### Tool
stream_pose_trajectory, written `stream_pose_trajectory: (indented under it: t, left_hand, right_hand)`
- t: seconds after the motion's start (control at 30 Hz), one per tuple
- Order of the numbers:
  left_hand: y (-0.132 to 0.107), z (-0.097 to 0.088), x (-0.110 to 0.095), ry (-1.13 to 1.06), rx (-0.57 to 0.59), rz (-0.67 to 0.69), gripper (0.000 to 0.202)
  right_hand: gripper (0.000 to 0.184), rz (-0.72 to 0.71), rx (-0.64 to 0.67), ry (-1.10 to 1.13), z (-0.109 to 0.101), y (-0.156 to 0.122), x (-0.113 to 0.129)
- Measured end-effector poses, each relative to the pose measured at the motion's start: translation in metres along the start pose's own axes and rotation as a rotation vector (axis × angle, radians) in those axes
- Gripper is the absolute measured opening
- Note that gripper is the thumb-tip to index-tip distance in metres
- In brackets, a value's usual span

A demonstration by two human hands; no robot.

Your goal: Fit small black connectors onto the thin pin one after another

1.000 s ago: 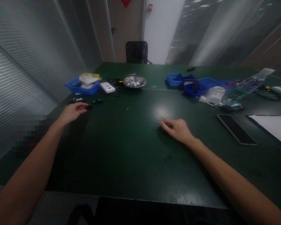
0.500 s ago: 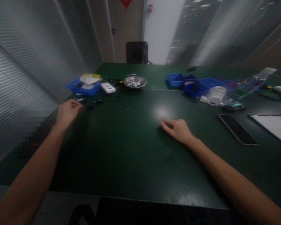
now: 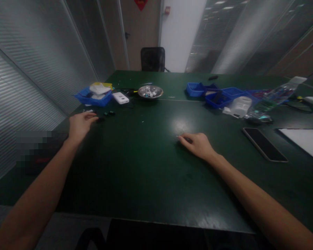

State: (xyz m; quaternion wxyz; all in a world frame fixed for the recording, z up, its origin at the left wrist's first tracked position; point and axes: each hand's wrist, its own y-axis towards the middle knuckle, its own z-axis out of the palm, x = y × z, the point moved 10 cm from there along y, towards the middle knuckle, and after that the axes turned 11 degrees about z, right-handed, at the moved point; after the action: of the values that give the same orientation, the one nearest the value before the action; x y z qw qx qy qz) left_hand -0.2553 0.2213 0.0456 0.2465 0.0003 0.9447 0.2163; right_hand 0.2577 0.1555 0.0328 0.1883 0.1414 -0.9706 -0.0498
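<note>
- Small dark piece (image 3: 101, 119), on green table (image 3: 135, 166), just beside fingertips of left hand (image 3: 80, 125).
- Left hand: thumb and fingers narrowed; whether gripping anything, cannot tell.
- Right hand (image 3: 197, 144): curled on table, thin pale-tipped item (image 3: 177, 136) pinched at fingertips.
- Metal bowl (image 3: 150, 97), small white pieces (image 3: 151, 93) inside, farther back.
- Phone (image 3: 265, 144), right of right hand.

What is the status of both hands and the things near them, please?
Left hand at small dark piece, grip unclear. Right hand pinching thin pale-tipped item. Between them, tiny white speck on green table, hardly an obstacle.
</note>
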Motion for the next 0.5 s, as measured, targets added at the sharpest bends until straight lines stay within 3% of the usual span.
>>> stream_pose_trajectory:
  t: [0.13, 0.33, 0.5]
  left_hand:
    - [-0.001, 0.004, 0.004, -0.063, 0.018, -0.046, 0.032]
    - [0.0, 0.001, -0.004, 0.042, 0.016, 0.074, 0.029]
    - [-0.001, 0.0, -0.01, 0.006, 0.002, 0.086, 0.029]
  right_hand:
    - [0.044, 0.001, -0.019, -0.019, 0.001, 0.001, -0.001]
    - [0.042, 0.002, -0.007, -0.01, 0.0, 0.001, 0.001]
    - [0.041, 0.013, 0.008, 0.003, -0.001, 0.001, 0.001]
